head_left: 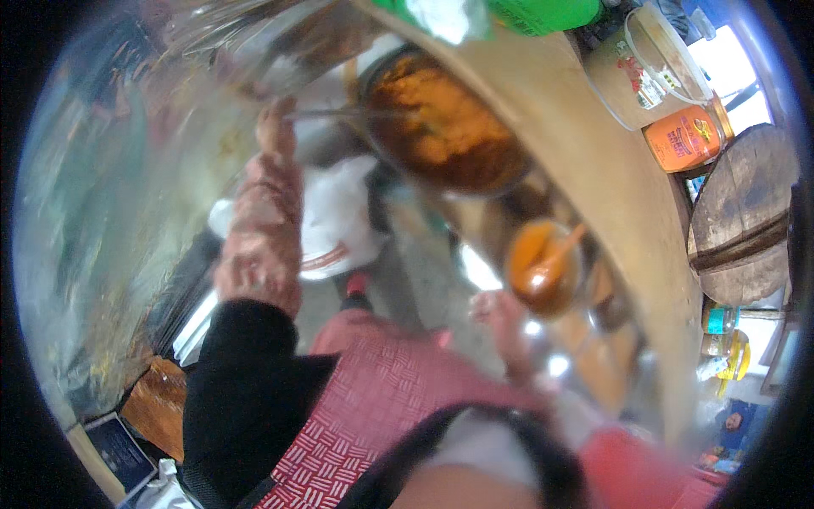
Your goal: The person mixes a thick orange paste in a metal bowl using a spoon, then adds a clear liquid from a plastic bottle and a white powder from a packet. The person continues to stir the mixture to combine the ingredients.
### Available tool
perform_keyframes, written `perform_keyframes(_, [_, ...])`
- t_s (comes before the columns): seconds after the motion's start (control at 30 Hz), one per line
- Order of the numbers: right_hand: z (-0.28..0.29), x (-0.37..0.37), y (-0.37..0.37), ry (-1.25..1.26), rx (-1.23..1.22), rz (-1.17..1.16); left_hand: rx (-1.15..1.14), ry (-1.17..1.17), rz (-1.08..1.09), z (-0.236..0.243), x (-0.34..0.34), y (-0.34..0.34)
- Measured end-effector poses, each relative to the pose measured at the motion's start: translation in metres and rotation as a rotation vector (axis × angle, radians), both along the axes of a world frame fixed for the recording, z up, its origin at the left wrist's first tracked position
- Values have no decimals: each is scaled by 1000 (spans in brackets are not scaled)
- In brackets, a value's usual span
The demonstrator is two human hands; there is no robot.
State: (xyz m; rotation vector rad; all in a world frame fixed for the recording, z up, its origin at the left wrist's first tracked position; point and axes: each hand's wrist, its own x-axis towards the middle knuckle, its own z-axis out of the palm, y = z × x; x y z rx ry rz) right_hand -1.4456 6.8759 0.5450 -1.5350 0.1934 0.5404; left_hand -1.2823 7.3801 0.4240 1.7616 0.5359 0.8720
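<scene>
My left hand [276,129], in a pink patterned oversleeve, is closed around a thin long-handled utensil [331,112]. The utensil's far end reaches into a dark round pan [507,182] of crumbly orange-brown food [441,119]; its head is not visible. My right hand [502,327] is low beside the counter, smeared by motion, so its fingers cannot be made out. Close to it stands a bowl of orange sauce [538,284] with an orange-smeared spoon [564,246] leaning in it.
Beyond the pan curves a tan counter edge [627,229]. On the far right stand a clear bucket [644,72], an orange-labelled jar [682,140], a round wooden board [742,216] and small jars [721,321]. A green container [543,13] sits at the top, a white bag [335,212] below the pan.
</scene>
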Motion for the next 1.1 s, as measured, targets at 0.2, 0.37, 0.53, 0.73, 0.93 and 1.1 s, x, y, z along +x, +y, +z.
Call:
perform_keyframes(0.2, [6,51,50,18,141,-117,-83,-692,-508,139,-9,-170])
perform_keyframes(0.37, [31,83,87,-12,351,144,418,-626,-880,129,-87,-307])
perform_keyframes(0.53, [-52,132,12,-189,-726,478,213,-549,-1152,114,-124,-258])
perform_keyframes(0.73, [72,98,51,54,-766,497,131,273,-531,-17,-100,-202])
perform_keyframes(0.93, [168,90,78,-333,-1108,954,-398,-63,-692,-110,-28,-198])
perform_keyframes(1.1, [206,97,142,-437,-1457,1225,337,-119,-715,-119,-13,-196])
